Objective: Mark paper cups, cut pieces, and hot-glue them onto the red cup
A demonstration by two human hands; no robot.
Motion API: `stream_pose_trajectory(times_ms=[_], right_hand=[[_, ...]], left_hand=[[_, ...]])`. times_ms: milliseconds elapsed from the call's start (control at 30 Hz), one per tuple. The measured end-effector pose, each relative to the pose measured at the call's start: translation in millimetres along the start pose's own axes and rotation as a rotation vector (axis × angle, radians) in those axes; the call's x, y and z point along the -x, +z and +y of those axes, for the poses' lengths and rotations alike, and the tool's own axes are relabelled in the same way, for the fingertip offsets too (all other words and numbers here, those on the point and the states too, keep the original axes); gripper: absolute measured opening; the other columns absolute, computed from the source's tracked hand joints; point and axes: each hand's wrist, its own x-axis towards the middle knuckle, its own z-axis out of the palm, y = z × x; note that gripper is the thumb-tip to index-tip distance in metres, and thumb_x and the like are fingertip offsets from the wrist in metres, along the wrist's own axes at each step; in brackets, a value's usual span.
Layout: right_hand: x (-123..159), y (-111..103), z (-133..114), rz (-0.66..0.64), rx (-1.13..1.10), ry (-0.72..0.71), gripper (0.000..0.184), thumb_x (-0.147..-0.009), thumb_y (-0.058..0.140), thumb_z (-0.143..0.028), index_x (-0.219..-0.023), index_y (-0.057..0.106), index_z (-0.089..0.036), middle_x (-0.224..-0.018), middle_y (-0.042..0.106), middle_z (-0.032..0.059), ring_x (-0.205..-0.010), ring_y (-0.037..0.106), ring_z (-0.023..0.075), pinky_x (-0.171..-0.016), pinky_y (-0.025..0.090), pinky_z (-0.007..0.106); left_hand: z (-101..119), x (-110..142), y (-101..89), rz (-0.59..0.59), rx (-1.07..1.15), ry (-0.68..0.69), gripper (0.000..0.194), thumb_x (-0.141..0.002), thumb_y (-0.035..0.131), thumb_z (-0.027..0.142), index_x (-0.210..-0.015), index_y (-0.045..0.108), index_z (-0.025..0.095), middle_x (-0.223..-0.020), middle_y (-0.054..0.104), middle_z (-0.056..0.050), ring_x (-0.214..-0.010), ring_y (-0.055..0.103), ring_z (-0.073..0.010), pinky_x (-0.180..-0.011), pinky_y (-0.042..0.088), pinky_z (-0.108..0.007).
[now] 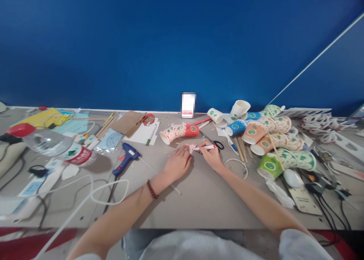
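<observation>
On the table (pixel 199 203), my left hand (pixel 178 163) rests against a striped scrap (pixel 192 148), how firmly I cannot tell; my right hand (pixel 211 157) pinches a marker (pixel 207 148) pointed at it. Beyond lie red-patterned cups (pixel 178 131), then a screen (pixel 188 105) before the wall (pixel 170 47).

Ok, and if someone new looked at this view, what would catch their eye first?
Probably the bright blue wall stretching across the top of the view. Next might come the patterned paper cups crowding the right side of the table, and the clear bottle at the left. In the middle, the right hand holds a pen near the left hand.
</observation>
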Motion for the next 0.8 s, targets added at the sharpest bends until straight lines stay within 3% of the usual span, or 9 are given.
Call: stream_pose_trajectory(times_ms=[467,800], right_hand=[[1.8,-0.7,-1.6,-0.084,-0.109,0.092,0.009,-0.060,0.053,-0.023,-0.052,0.056,-0.019,-0.050,0.056,-0.0016,-0.051,0.052,0.0139,-0.051,0.042,0.025],[-1.6,-4.0,0.9,0.053,-0.214,0.083,0.012,-0.067,0.058,-0.032,-0.071,0.058,-0.020,-0.054,0.058,-0.0030,-0.048,0.050,0.0113,-0.047,0.038,0.023]], left_hand=[[-0.4,0.7,-0.2,0.011,0.024,0.000,0.032,-0.094,0.034,0.024,-0.120,0.050,0.013,-0.129,0.057,-0.016,-0.128,0.046,-0.0244,-0.105,0.039,-0.043],[-3.2,0.3,-1.4,0.109,0.258,-0.086,0.021,-0.092,0.040,0.024,-0.100,0.058,0.018,-0.125,0.059,-0.010,-0.119,0.053,-0.0227,-0.102,0.044,-0.040]])
